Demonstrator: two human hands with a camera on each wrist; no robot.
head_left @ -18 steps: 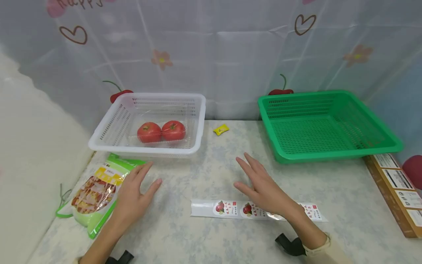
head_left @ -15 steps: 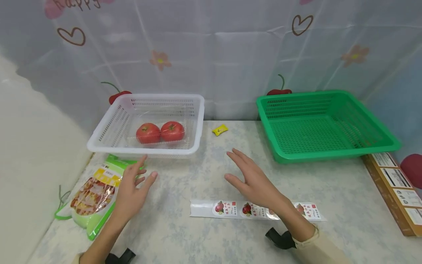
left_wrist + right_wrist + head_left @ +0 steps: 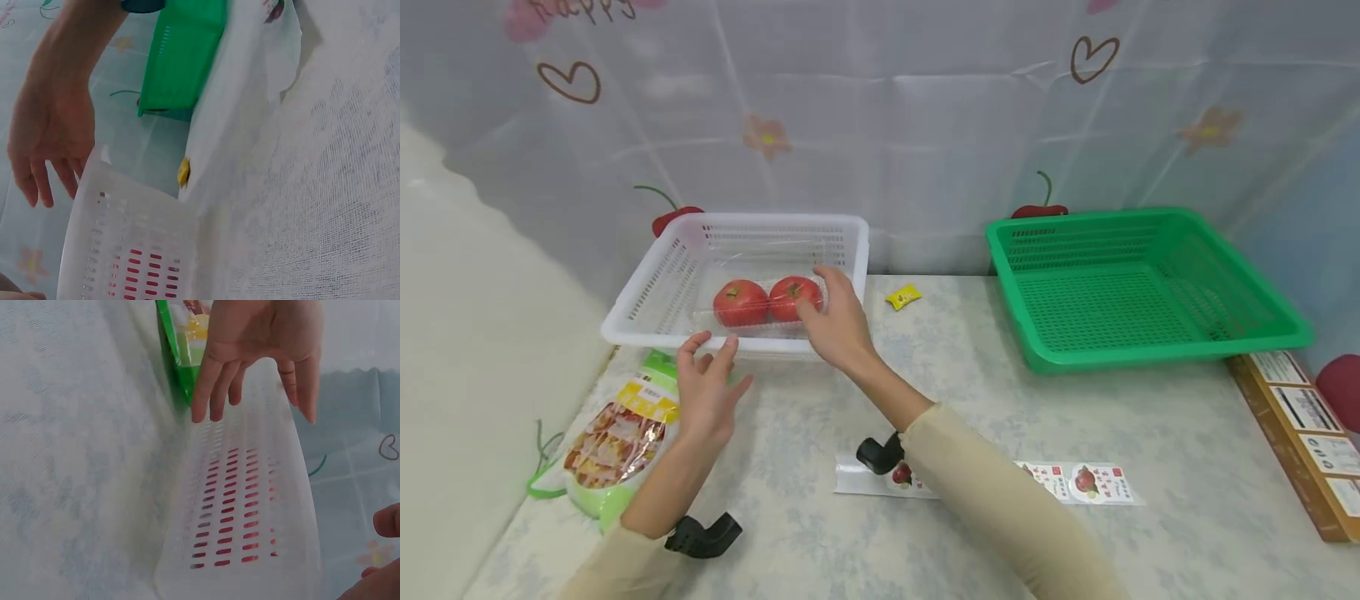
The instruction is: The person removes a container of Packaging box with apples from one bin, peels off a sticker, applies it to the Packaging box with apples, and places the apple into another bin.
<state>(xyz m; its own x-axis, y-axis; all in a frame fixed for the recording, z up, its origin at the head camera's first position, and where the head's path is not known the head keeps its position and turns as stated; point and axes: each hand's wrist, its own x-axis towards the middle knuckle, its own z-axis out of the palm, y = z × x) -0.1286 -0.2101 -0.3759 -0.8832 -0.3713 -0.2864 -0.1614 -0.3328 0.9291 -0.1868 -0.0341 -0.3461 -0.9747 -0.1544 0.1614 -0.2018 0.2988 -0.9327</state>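
Two red tomatoes [image 3: 742, 303] lie side by side in a clear plastic pack [image 3: 775, 250] inside the white slotted basket [image 3: 647, 340]. My right hand [image 3: 838, 329] reaches over the basket's front right part, fingers parted, its thumb overlapping the right tomato in the head view. At the front rim is my left hand [image 3: 707, 396], its fingers spread and holding nothing. The left wrist view shows the right hand [image 3: 53, 125] beside the basket wall [image 3: 125, 237]. In the right wrist view, the left hand [image 3: 262, 344] hangs beyond the basket wall [image 3: 231, 512], fingers pointing down.
A green and white food bag [image 3: 617, 446] lies by the left forearm. The right sleeve crosses a strip of printed labels [image 3: 1075, 483]. A yellow wrapped sweet [image 3: 903, 297] sits between the white basket and a green basket [image 3: 1142, 300]. A brown carton [image 3: 1300, 442] is at right.
My right hand has moved left and away from me, from above the labels to over the white basket. My left hand has moved slightly forward to its front rim.
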